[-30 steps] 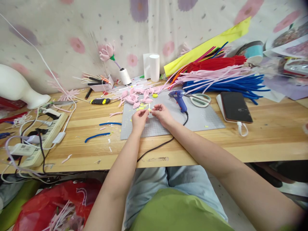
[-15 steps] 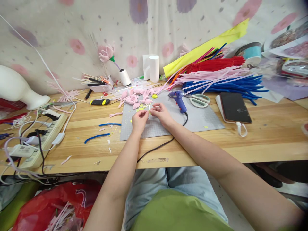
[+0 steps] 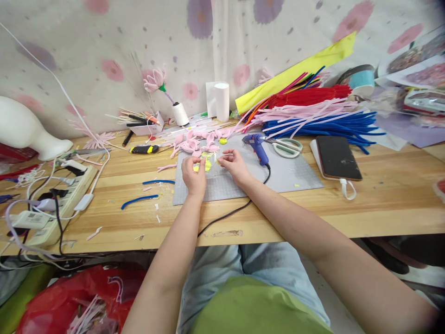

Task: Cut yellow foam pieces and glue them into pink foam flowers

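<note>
Both of my hands are over the grey cutting mat. My left hand is closed in a pinch beside some yellow scraps; whatever lies between its fingertips is too small to make out. To its right, my right hand also pinches, thumb against forefinger, with a thin pale strip near the tips. I cannot tell if that strip is held. Just behind the hands lie pink pipe-cleaner petals and a small yellow round piece.
A blue glue gun and scissors lie right of my hands, the gun's black cord running to the front edge. Bundles of pipe cleaners fill the back right. A utility knife and power strip are left.
My left hand has moved left, away from my right hand, opening a gap between them and uncovering more of the yellow scraps. My right hand has barely moved.
</note>
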`<state>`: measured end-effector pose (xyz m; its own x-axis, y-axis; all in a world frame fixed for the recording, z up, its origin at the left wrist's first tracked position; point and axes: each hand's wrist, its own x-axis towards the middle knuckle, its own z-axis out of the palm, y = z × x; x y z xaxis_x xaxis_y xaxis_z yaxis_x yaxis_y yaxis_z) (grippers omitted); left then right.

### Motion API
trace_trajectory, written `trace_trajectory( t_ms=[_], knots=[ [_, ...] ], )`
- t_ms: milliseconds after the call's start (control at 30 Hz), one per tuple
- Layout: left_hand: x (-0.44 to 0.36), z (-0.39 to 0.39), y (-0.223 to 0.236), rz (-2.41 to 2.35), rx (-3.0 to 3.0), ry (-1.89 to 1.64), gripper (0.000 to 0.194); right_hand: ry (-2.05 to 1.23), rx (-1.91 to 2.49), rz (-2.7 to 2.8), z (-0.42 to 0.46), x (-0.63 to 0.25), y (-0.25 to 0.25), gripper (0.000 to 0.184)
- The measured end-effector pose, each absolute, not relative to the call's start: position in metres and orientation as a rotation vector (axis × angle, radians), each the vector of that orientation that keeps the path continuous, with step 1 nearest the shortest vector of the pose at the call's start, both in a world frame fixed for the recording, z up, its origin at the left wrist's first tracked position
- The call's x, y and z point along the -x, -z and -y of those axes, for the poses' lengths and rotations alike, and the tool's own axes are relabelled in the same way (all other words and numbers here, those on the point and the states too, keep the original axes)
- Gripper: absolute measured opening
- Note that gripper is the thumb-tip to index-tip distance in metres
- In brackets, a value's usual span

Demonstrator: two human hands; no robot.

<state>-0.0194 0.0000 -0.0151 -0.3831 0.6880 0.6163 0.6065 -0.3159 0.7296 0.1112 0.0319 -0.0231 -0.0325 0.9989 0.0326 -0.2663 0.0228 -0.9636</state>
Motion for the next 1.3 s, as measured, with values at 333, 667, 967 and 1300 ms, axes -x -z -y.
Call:
trace_trajectory(
  t_ms=[333,667,967,1300],
  knots=[
    [0.007,0.005,0.013,-1.757,-2.118,-1.492,0.020,-1.311,0.981,1.037,-0.029,-0.112,0.019,0.041],
    [0.005,0.000,0.018,-1.744,-2.223,-1.355,0.023,-1.403,1.016,0.983,-0.028,-0.113,0.016,0.043],
    [0.004,0.001,0.018,-1.728,-2.203,-1.371,0.022,-1.443,1.037,0.952,-0.025,-0.113,0.011,0.042],
    [0.003,0.004,0.017,-1.676,-1.823,-1.528,0.028,-1.449,1.082,0.954,-0.023,-0.113,0.006,0.036]
  ],
)
